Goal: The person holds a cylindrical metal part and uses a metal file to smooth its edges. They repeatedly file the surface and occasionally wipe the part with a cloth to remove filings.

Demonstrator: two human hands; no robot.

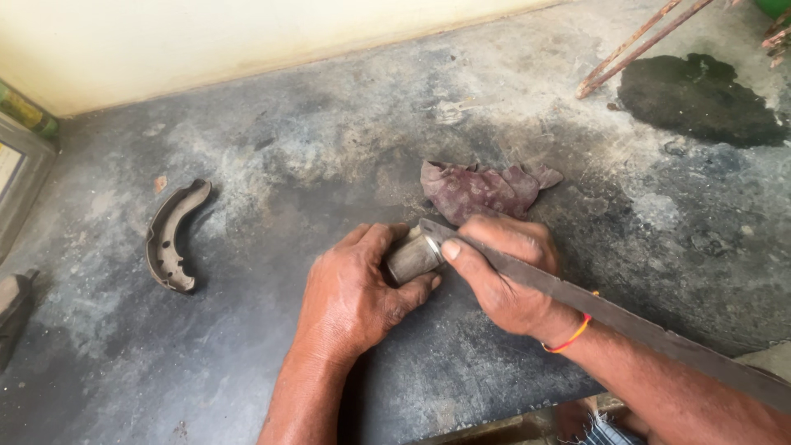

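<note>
- left hand (350,292) wraps the small metal cylinder (412,255), pinning it on the table (247,330) so it stays steady
- right hand (503,272) pinches the long flat file (626,321), tip at the cylinder's end (orange thread on wrist)
- purple rag (482,189) just behind
- brake shoe (173,235) far left, apart

Bare forearms; red-orange thread bracelet (570,338) on right wrist.
</note>
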